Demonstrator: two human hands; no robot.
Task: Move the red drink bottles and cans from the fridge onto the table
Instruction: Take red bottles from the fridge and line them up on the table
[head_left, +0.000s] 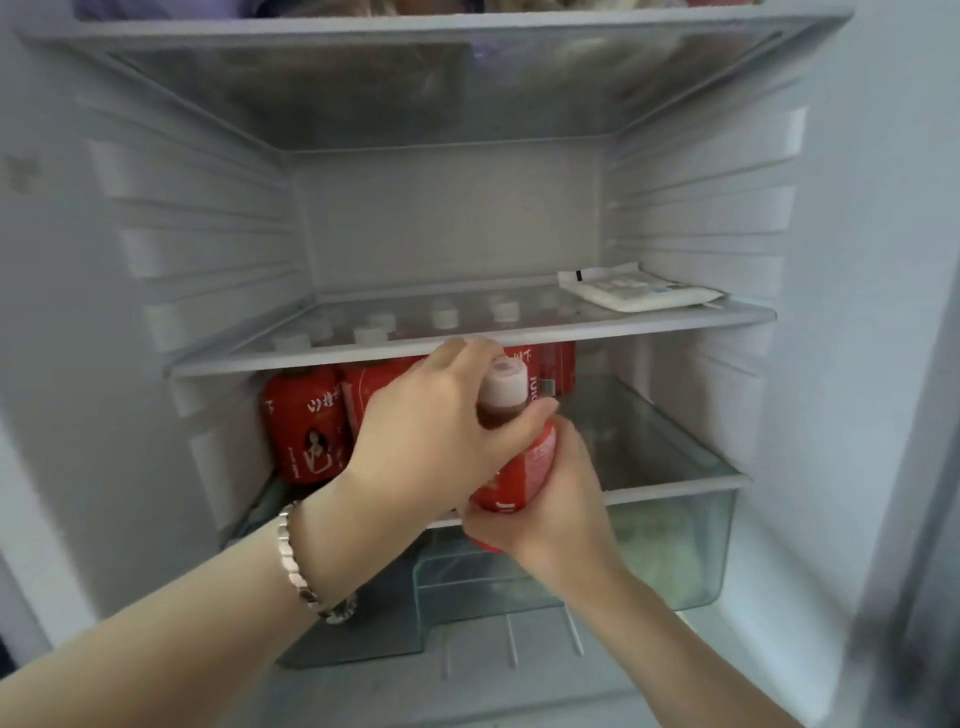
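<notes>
As both arms reach into the fridge (447, 218), the person holds one red drink bottle (537, 457) between two hands at the front of the lower compartment. The left grip (431, 436) is clenched round the bottle's neck and shoulder, thumb across the front just under the pale cap (504, 382), with a metal bracelet (298, 561) on that wrist. The right grip (556, 509) grasps the bottle's lower body from below and from the right, fingers wrapped round the red label. The bottle is cap end up, its cap just below the front edge of the glass shelf (649, 319), its lower end in front of the lip of the lower shelf (670, 483); its base is hidden by the fingers. Behind the left grip more red bottles (306, 426) stand packed together on the left side of that lower shelf, touching one another, and another red label shows just beyond the cap, further back. Several pale caps show blurred through the glass shelf above them. On top of that glass shelf, at its right end, lies a flat white packet (639, 293). Below the hands sits a clear greenish drawer (675, 545), its contents too blurred to make out.
</notes>
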